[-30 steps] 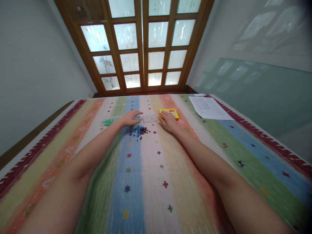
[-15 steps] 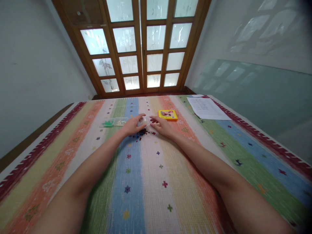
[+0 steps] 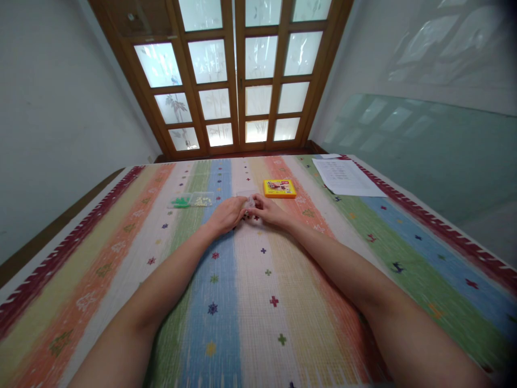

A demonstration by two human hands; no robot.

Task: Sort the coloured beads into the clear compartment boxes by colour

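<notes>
head view gives me both hands drawn together on the striped cloth (image 3: 242,280), a little to the left of the yellow box (image 3: 279,188) and nearer to me than it is. the left hand (image 3: 228,214) and the right hand (image 3: 270,211) meet at the fingertips, with a small clear case (image 3: 246,197) caught between them. the fingers (image 3: 255,203) of both hands are curled in and nearly closed, with the tips pressed to the case from either side. the case stands out just past the tips, on the yellow box's side of the hands. it is see-through and small at this range, so i cannot tell whether it has anything in it, or whether it rests on the cloth or is lifted off it. the palms face down and the heels of both hands lie low over the cloth.

further left of the yellow box, well apart from the hands, a clear tray (image 3: 191,200) holds green and pale pieces. to the right of the yellow box lies a sheet of paper (image 3: 343,177). beyond it stand wooden doors (image 3: 238,75) with frosted panes.
</notes>
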